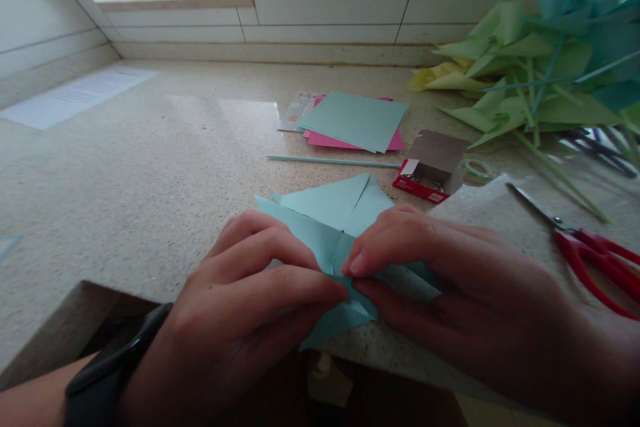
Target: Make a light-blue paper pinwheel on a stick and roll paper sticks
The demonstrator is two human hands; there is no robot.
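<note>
Near the front edge of the counter lies a light blue paper pinwheel (320,210), a sheet with slits cut towards its middle. My left hand (250,300) pinches a folded part of it close to the centre. Right beside it, my right hand (440,287) grips the same paper between thumb and fingertips. Several small dark marks show at the centre. Both hands cover much of the near flaps. Beyond the pinwheel, a thin light blue stick (330,161) lies across the counter, its right end at an open red box (423,177) with small metal things inside.
Light blue and pink paper sheets (357,117) are stacked at the back. Red-handled scissors (590,253) lie at right on clear plastic, near a roll of tape (477,171). Finished green, yellow and blue pinwheels (540,67) are heaped back right. A printed sheet (80,95) lies far left.
</note>
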